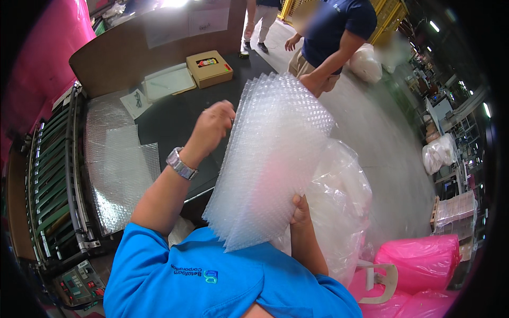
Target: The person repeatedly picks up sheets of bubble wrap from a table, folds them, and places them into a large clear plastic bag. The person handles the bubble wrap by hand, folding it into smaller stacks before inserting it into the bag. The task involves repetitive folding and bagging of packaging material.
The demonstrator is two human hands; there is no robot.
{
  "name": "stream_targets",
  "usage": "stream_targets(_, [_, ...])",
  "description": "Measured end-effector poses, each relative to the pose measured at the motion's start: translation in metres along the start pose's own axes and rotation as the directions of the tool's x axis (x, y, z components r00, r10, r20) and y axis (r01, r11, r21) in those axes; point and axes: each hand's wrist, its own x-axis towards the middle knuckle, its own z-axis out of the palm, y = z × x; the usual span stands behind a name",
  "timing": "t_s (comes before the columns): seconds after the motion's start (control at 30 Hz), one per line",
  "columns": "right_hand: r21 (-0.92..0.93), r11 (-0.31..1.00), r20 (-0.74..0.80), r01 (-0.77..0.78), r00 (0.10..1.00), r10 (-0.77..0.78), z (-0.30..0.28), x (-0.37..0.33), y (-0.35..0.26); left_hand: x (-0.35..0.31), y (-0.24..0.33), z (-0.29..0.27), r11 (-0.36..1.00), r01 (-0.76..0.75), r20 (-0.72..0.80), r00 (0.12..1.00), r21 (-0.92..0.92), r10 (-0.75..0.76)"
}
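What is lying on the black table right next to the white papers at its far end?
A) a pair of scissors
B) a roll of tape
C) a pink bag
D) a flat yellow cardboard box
D: a flat yellow cardboard box sits on the black table just right of the white papers.

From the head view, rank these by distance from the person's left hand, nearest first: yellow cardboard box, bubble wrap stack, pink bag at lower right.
1. Bubble wrap stack: right beside the left hand, at its right.
2. Yellow cardboard box: on the dark table, beyond the hand.
3. Pink bag: far lower right, on the floor.
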Motion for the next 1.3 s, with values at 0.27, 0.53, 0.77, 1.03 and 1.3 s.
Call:
stream_targets(0.27, [0.126,0.992,0.020,0.012,1.000,-0.014,-0.004,-0.003,0.003,0.013,-0.008,0.003,0.980,-0.166,-0.329,0.924,0.108,0.193])
stream_targets(0.53, [0.025,1.000,0.023,-0.012,1.000,0.012,0.013,0.010,0.006,-0.006,0.001,-0.005,0.990,-0.130,0.095,0.988,0.051,0.124])
stream_targets(0.77, [-0.021,1.000,-0.063,0.003,0.998,-0.005,0.027,0.024,0.022,0.019,-0.005,-0.046,0.997,-0.071,-0.395,0.916,0.013,0.070])
stream_targets(1.03, [-0.113,0.993,-0.078,-0.025,0.997,0.016,0.048,0.033,0.017,-0.016,-0.006,-0.058,0.995,0.098,0.033,0.995,-0.011,-0.098])
stream_targets(1.3, [-0.082,0.997,-0.018,-0.007,1.000,0.006,0.050,0.043,0.031,0.004,-0.014,-0.069,0.929,-0.182,-0.297,0.912,0.322,0.282])
